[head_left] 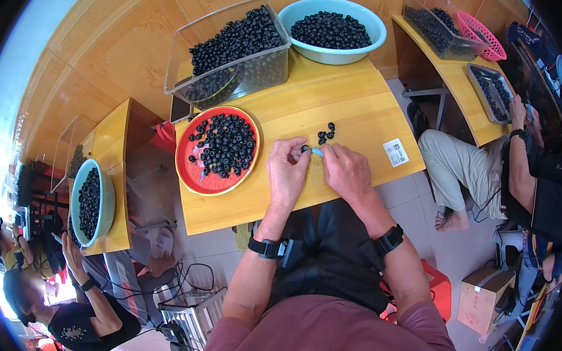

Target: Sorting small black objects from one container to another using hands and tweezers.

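A: What stands around the wooden table (354, 98)?
B: At its far edge, top centre of the frame, a clear plastic bin (268, 78) and a pale-blue basin (335, 59) sit side by side. A round red tray (220, 184) with a yellow rim lies left of centre. Far left, another pale-blue basin (107, 210) stands near a seated person; at the upper right, a second clear bin (461, 50), a pink basket (493, 46) and a metal tray (500, 121) share a side table.
A: Anything in the way?
B: The space right around the hands looks open; the red tray is the nearest container, just left of them.
A: And the hands?
B: The left hand (286, 174) pinches one black ring-like piece (305, 148) at its fingertips, near the middle of the frame. The right hand (348, 173) has its fingers closed on a slim pale-blue tool (317, 151), its end right beside that piece; whether they touch, I can't tell.
A: How many of each?
B: One piece in the fingers, one tool, and about five loose black pieces (330, 126) just beyond the hands; some overlap. The red tray holds dozens, too crowded to count.
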`<control>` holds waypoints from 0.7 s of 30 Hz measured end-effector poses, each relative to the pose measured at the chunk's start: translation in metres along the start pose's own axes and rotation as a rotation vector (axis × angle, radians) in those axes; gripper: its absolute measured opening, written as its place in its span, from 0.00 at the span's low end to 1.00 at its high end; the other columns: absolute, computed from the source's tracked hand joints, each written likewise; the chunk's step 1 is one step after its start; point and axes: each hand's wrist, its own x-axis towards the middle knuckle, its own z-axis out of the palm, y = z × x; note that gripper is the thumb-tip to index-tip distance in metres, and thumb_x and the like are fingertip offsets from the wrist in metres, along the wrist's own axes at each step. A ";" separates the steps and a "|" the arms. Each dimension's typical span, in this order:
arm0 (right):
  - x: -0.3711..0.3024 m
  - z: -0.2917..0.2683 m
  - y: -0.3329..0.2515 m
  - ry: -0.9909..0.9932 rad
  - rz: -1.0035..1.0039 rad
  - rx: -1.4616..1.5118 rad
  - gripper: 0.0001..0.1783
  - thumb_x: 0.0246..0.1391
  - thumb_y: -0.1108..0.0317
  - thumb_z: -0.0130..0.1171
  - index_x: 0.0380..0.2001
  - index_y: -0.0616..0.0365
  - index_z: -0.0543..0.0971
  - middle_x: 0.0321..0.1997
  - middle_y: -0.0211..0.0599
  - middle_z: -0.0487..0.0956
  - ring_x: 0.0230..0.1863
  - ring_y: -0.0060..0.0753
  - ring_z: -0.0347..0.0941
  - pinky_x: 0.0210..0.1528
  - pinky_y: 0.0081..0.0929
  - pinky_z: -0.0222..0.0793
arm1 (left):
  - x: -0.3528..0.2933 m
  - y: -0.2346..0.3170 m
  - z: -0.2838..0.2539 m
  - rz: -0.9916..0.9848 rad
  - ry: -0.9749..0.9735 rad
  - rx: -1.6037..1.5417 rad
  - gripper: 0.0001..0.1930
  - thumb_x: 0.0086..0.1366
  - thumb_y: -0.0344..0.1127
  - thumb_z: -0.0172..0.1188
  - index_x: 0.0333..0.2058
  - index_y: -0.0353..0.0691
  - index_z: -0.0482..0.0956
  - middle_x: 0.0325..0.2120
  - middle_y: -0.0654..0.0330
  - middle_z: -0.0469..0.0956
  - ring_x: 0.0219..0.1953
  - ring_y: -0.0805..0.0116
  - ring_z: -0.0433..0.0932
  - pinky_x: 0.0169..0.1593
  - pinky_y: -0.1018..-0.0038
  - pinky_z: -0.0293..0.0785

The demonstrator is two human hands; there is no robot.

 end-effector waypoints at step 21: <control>0.001 0.007 0.002 -0.024 0.085 -0.065 0.02 0.53 0.73 0.59 0.31 0.57 0.78 0.25 0.38 0.78 0.28 0.41 0.81 0.29 0.39 0.78 | -0.003 -0.011 0.000 -0.092 -0.033 -0.193 0.11 0.62 0.22 0.70 0.43 0.33 0.82 0.36 0.58 0.79 0.35 0.73 0.80 0.41 0.76 0.78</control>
